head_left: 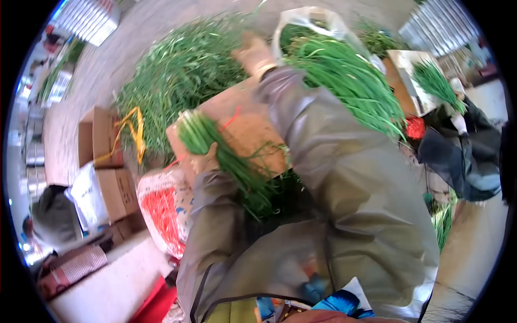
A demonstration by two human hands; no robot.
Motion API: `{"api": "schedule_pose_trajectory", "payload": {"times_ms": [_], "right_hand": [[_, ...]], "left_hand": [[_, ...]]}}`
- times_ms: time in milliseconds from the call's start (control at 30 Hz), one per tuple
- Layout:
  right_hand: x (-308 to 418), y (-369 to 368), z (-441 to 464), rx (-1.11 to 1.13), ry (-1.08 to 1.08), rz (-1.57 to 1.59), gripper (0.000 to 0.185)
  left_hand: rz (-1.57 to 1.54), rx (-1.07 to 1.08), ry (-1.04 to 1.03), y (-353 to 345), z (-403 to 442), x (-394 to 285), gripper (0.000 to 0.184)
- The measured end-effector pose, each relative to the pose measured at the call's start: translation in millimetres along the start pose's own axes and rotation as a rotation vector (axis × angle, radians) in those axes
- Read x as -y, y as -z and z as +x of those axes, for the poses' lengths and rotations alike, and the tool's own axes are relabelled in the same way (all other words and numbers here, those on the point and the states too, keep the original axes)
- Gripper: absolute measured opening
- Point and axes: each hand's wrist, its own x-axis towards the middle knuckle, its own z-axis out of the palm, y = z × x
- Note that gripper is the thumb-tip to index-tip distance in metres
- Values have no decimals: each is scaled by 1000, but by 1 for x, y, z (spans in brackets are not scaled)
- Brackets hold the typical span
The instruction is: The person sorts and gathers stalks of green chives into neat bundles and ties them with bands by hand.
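Observation:
My left hand (206, 160) is closed round a bunch of garlic chives (198, 132), whose pale cut ends point up and away while the leaves trail toward my lap. The bunch lies over a brown board (256, 121) in front of me. A thin red tie (231, 117) rests on that board, partly under the bunch. My right hand (254, 55) reaches far forward beside a heap of loose green leaves (177, 75). Motion blurs its fingers, so their grip does not show. Right of my right sleeve, a large pile of chives (344, 75) spills from a white bag (318, 15).
A bag of red ties (161, 212) stands at my left, near open cardboard boxes (102, 137) with a yellow strap (132, 129). To the right, a co-worker's gloved hands hold another chive bunch (435, 83) over a board (406, 67). Red ties (415, 128) lie nearby.

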Motion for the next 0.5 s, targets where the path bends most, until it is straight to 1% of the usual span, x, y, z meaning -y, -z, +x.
{"api": "schedule_pose_trajectory", "payload": {"times_ms": [33,67,100,133,167,200,267,300,333,367,400,433,500], "right_hand": [[21,9,-16,68,-17,-64,50],[23,11,-35,200,12,-65,44],[12,5,-60,342,-18,-54,39],[11,15,-78,556,-45,-247,42],[18,36,-94,669,-26,-342,39],[-4,45,-106,608,29,-367,36],[-35,85,-93,391,66,-375,30],[-53,105,-77,239,61,-399,25],[-48,132,-57,153,-14,-484,21],[-79,151,-31,113,47,-522,23],[-95,166,-9,98,2,-635,25],[-104,174,9,82,-43,-747,27],[-111,176,39,235,-69,-867,33]], "left_hand": [[-109,-1,-105,5,-4,-14,105],[-217,10,-210,10,-9,-29,102],[-248,8,-243,11,-9,-26,104],[-278,6,-276,13,-10,-24,107],[-308,6,-309,15,-10,-22,111],[-265,39,-310,19,-12,-20,113],[-224,50,-309,22,-19,-18,115],[-78,-26,-217,23,-24,-18,110],[66,-101,-124,22,-29,-19,106],[206,-175,-28,21,-33,-21,103],[246,-246,-261,21,-40,-28,91],[248,-260,-256,22,-46,-37,91],[216,-159,-534,17,-58,-55,81]]}}
